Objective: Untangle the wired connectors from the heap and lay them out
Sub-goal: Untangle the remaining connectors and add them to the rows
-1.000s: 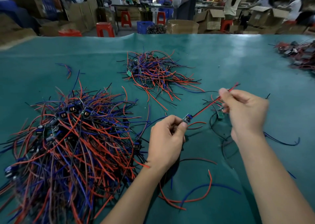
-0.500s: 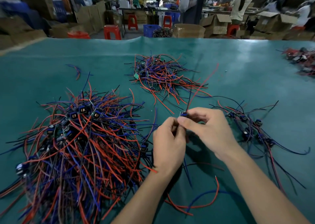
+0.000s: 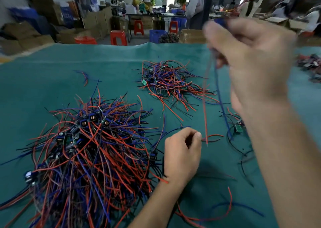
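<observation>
Holding a wired connector [image 3: 219, 22] up high at the right, the right hand [image 3: 250, 57] is blurred, its fingers curled round the small blue piece at the top. A blue wire [image 3: 221, 102] and a red wire [image 3: 205, 113] hang down from it towards the green table cover [image 3: 52, 81]. The left hand [image 3: 182, 151] sits low near the middle, fingers curled in; whether it pinches anything I cannot tell. The big heap [image 3: 90, 154] lies near left, touching that wrist. A smaller pile [image 3: 170, 81] lies farther back, and a few connectors [image 3: 238, 128] lie at the right under the raised forearm.
</observation>
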A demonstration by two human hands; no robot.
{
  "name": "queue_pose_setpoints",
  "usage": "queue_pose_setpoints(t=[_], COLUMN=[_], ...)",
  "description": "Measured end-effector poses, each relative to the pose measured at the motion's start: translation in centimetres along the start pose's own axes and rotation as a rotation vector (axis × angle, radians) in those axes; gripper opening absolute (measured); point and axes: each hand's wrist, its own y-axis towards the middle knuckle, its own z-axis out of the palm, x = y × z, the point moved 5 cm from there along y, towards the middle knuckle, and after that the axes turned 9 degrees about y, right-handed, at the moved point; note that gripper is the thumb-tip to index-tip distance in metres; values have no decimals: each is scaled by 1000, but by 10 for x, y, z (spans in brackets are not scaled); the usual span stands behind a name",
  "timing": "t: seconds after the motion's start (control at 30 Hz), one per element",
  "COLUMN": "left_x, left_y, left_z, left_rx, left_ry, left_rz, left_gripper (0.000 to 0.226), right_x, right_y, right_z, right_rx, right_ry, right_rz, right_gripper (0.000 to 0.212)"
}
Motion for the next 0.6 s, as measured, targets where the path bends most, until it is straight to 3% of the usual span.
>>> queue_pose_setpoints(t=[0.07,0.13,0.2,0.27,0.33,0.4,0.6], left_x=[0,-3,-3,0,-1,-2,0], left_y=[1,1,1,1,1,1,3], left_z=[-1,-3,-4,-4,-3,-3,-2], left_rx=[-8,-23,-23,-16,-10,6,12], left_ry=[6,19,-9,-29,-30,-58,-4], left_rz=[-7,13,1,-44,-38,-18,3], left_gripper=[26,29,31,29,29,24,25], right_x=[-3,-22,-59,-111,-162,-197,-217], right_y=[6,2,-10,-15,-17,-24,-28], right_z=[53,101,135,145,132,108,77], right_rx=[269,538,766,900,989,1043,935], right_ry=[25,-68,-360,-740,-1016,-1175,-1188], right_rz=[118,215,242,230,263,354,313], right_gripper=[19,45,64,54,39,46,39])
